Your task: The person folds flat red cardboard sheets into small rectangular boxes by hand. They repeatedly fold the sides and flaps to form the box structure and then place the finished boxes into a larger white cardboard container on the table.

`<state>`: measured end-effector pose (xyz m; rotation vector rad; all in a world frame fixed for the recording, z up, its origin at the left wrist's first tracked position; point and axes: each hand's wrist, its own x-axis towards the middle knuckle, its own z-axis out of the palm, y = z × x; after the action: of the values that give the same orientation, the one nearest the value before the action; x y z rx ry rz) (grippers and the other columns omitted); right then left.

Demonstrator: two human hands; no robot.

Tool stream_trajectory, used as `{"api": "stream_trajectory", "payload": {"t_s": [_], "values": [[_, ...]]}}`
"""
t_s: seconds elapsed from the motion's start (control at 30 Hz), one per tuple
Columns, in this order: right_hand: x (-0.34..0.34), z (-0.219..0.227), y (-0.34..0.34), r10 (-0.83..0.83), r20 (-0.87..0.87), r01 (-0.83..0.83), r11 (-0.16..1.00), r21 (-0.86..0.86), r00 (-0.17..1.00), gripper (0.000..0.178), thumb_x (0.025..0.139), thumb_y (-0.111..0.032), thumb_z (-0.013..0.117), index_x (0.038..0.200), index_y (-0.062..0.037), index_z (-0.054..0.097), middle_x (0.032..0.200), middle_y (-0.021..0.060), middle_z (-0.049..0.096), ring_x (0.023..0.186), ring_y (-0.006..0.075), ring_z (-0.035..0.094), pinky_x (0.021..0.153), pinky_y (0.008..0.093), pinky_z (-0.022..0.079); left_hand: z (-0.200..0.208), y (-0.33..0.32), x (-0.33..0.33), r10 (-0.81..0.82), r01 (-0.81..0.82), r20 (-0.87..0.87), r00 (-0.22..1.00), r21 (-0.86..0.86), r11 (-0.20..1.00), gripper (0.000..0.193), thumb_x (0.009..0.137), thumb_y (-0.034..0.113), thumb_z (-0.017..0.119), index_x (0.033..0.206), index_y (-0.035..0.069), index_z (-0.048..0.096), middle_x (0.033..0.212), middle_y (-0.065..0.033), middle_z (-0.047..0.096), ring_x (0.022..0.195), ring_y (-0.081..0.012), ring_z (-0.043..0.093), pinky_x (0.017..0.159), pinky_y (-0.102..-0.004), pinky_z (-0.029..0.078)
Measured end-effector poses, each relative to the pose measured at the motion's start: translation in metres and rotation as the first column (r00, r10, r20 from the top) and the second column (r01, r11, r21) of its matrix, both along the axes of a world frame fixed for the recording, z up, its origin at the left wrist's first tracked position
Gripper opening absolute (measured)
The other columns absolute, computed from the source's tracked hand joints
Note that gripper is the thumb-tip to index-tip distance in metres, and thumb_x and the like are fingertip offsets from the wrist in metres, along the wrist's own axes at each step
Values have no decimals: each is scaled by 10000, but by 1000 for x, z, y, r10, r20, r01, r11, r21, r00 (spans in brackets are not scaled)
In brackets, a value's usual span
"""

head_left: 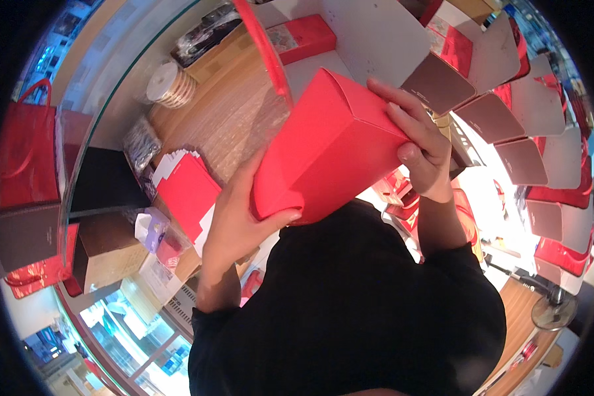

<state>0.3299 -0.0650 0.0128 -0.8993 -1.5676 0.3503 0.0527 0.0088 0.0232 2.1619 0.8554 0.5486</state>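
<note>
A plain red box (317,148) is held up in front of me, tilted, with one end face turned to the upper right. My left hand (241,204) grips its lower left end, thumb along the near edge and the other fingers hidden behind. My right hand (424,142) is closed around the upper right end, its fingertips at the end face. Just beyond the box stands an open white box (383,33) with a red packet (303,38) inside. Beside my left hand lies a stack of red and white cards (188,191).
White ribbon spools (170,84) stand at the back left of the wooden table (224,99). Several open boxes with brown flaps (488,117) line the right side. A glass edge (105,105) bounds the left, with a red bag (26,155) beyond. A small purple box (153,228) sits near the cards.
</note>
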Motion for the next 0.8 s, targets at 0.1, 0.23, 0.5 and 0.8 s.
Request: {"api": "stream_trajectory", "payload": {"t_s": [0.1,0.23,0.5,0.8], "values": [[23,-1,-19,-52,102,56,998,-33,993,562,698,-178,720,1216,-29,563,1262,175,521,1171,298,495,969,419,399,0,-3,13,6,-9,14,1000,244,970,846,567,285,827,1270,16,440,1125,-188,540,1032,-362,533,871,-409,440],[14,55,-45,-288,377,312,950,-1,880,673,621,-227,772,1225,-42,541,1256,163,518,1160,317,494,965,436,407,23,-3,29,7,86,-182,983,499,863,818,540,238,822,1246,25,470,1096,-137,560,993,-319,531,854,-409,412],[-14,74,-39,-52,830,418,881,-224,555,760,556,-172,790,1243,-79,480,1203,125,527,1093,292,534,920,415,434,46,-2,69,-164,275,-227,960,655,704,673,569,272,797,1152,70,528,1085,-103,545,1013,-301,505,854,-409,375],[46,70,-56,-313,-188,214,885,-413,931,551,704,-46,679,1206,-15,454,1109,114,586,975,195,596,843,319,483,32,58,84,-74,-132,304,950,605,785,561,742,141,696,1257,54,489,1334,-245,361,1212,-388,382,973,-458,338]]}}
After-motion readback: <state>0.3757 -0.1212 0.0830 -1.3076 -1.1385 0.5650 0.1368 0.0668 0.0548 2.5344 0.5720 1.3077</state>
